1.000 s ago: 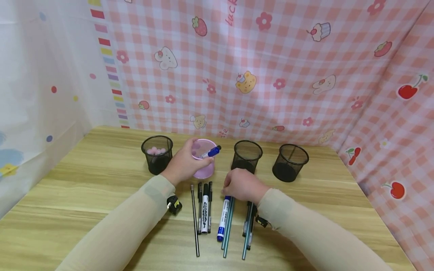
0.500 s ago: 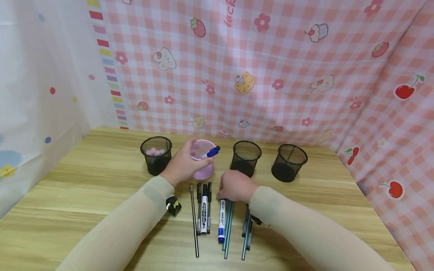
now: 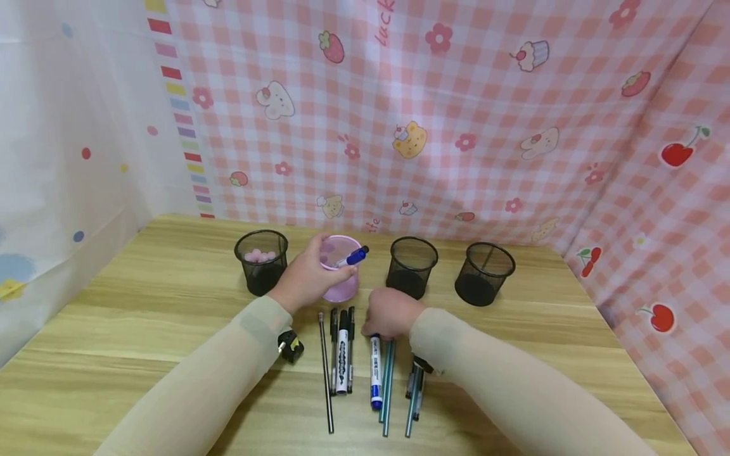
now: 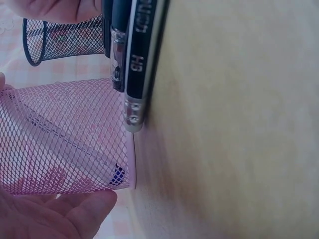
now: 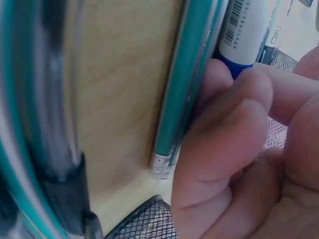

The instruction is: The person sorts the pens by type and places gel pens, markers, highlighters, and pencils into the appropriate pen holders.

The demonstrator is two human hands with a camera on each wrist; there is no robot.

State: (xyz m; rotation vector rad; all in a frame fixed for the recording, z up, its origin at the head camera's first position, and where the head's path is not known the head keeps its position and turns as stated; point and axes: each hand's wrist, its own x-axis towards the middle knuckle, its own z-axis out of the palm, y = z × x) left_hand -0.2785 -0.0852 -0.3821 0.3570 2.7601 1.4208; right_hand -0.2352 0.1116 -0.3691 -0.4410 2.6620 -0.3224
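While a white, blue-ended marker (image 3: 376, 372) extends, lower centre, below the right hand (image 3: 392, 314) pinching it, the left hand (image 3: 306, 277) grips a pink cup (image 3: 342, 289).

turned edge-on, a hand could pass between the pink cup (image 3: 342, 291) and the black cup (image 3: 409, 285) to its right; the leaning marker (image 3: 355, 256) juts that way. left of the pink cup, the left hand (image 3: 307, 273) stands in the way. before it, the row of pens (image 3: 343, 358), blue marker (image 3: 376, 367) and right hand (image 3: 390, 313) obstruct.

A pink checked cloth (image 3: 365, 82) hangs behind the wooden table (image 3: 142, 316).
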